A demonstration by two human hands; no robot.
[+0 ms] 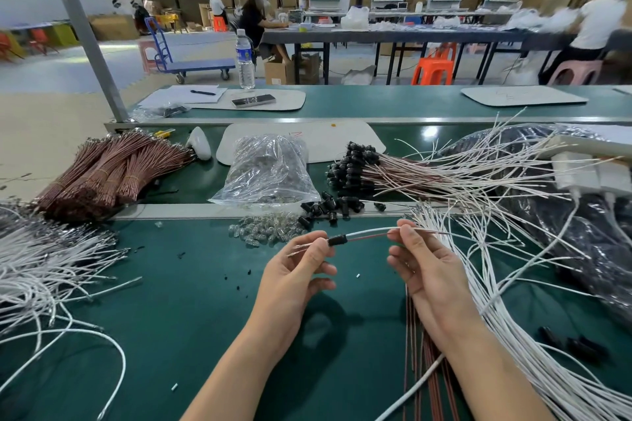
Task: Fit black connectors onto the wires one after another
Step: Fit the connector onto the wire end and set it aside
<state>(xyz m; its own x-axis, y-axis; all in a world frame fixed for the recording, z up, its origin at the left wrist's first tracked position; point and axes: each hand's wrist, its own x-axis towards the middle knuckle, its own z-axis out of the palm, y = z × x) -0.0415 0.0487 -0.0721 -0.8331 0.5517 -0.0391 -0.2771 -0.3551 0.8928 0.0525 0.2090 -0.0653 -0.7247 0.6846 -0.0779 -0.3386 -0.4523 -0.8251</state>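
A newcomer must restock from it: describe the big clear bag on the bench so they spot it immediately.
On the green workbench, look past the metal rail crossing its middle. The bag lies between the bundled brown wires on the left and the wires tipped with black connectors on the right. Alone there, it is transparent, bulging with tiny clear glassy pieces.

Reaches in from below the black connector with both bare forearms. Pinches the wires just left of that connector with the left hand, lower fingers loosely curled. Pinches them to its right with the right hand, palm facing left.
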